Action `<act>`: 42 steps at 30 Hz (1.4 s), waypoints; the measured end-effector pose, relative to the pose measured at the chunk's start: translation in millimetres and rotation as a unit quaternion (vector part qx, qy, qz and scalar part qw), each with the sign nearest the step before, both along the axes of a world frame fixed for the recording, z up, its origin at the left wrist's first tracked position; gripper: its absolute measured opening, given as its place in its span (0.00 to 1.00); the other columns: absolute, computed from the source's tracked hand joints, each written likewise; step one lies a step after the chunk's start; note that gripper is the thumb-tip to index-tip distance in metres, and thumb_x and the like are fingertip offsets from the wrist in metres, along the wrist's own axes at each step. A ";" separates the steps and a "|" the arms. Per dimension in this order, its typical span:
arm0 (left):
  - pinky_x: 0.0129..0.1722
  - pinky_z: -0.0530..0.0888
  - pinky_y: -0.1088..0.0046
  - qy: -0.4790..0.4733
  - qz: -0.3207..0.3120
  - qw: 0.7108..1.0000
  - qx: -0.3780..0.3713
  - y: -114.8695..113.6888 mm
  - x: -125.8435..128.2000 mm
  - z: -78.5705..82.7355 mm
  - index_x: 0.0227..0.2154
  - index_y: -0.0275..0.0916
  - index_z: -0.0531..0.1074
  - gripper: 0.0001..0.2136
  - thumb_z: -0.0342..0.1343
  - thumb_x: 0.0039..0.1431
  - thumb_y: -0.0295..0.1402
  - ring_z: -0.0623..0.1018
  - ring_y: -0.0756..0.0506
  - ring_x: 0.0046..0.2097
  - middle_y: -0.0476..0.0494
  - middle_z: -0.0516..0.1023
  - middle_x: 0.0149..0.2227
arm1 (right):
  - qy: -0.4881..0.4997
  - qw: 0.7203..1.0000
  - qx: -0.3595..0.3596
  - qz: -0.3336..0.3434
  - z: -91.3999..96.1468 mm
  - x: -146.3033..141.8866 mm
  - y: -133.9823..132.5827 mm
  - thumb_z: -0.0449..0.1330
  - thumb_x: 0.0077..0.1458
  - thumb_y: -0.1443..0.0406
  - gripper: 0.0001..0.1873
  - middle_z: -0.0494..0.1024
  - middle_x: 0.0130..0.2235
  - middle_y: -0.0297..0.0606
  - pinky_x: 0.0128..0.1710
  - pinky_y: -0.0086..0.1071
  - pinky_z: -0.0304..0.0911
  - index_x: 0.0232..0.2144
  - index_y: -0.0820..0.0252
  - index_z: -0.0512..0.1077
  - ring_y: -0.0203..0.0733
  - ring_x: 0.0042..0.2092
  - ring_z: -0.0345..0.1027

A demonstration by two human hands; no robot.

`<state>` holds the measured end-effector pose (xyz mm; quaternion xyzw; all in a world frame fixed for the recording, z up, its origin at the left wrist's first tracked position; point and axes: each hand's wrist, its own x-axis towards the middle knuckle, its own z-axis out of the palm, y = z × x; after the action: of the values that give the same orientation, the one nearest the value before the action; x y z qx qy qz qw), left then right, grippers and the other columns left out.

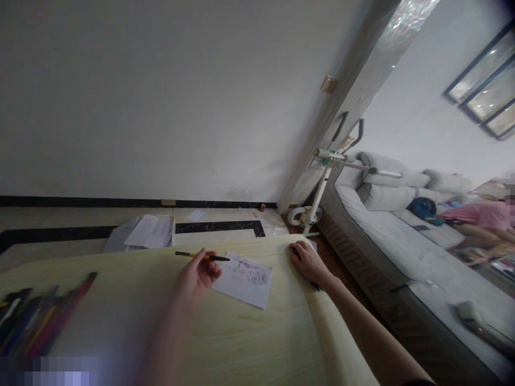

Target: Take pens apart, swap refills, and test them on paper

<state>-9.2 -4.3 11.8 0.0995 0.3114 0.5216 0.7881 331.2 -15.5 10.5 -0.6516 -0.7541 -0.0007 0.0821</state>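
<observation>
One yellow-and-black pen (207,257) is pinched in the left hand (202,272), seemingly near its middle for balance, one end over a corner of marked paper (241,284) lying on the pale surface (257,343). The right hand (308,264) rests at the edge, hiding most of something dark; whether gripped, I cannot tell. Blurred pens (46,316) crowd the left; a sofa (402,246) stands beyond, right.

Left hand (200,271) pinches; right hand (307,260) lies palm-down.
</observation>
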 end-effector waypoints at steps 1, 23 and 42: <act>0.24 0.71 0.75 -0.001 -0.002 1.000 0.001 0.0 -0.1 -0.6 0.26 0.32 0.71 0.07 0.50 0.54 0.28 0.67 0.52 0.22 0.49 0.64 0.17 | -0.001 1.000 0.000 0.000 0.9 -0.1 -0.2 0.50 0.54 0.64 0.16 0.68 0.45 0.42 0.49 0.39 0.54 0.46 0.58 0.64 0.45 0.46 0.61; 0.25 0.70 0.75 -0.016 0.006 1.000 0.004 1.0 -0.4 -4.9 0.27 0.31 0.72 0.08 0.51 0.54 0.30 0.67 0.53 0.22 0.48 0.65 0.18 | 0.301 0.939 0.143 -0.089 10.5 19.7 5.4 0.49 0.54 0.58 0.16 0.73 0.39 0.43 0.42 0.37 0.60 0.40 0.62 0.67 0.44 0.41 0.66; 0.24 0.71 0.75 0.021 0.025 0.999 -0.021 1.9 1.3 7.8 0.25 0.32 0.72 0.10 0.47 0.55 0.27 0.69 0.52 0.21 0.48 0.66 0.17 | 0.473 0.872 0.072 0.099 24.3 -203.8 -15.2 0.56 0.51 0.63 0.16 0.68 0.36 0.37 0.35 0.31 0.62 0.43 0.57 0.63 0.36 0.35 0.62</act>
<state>-8.0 -2.4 19.6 0.0867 0.3412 0.5321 0.7700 127.4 -30.7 34.8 -0.4879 -0.6836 0.2616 0.4756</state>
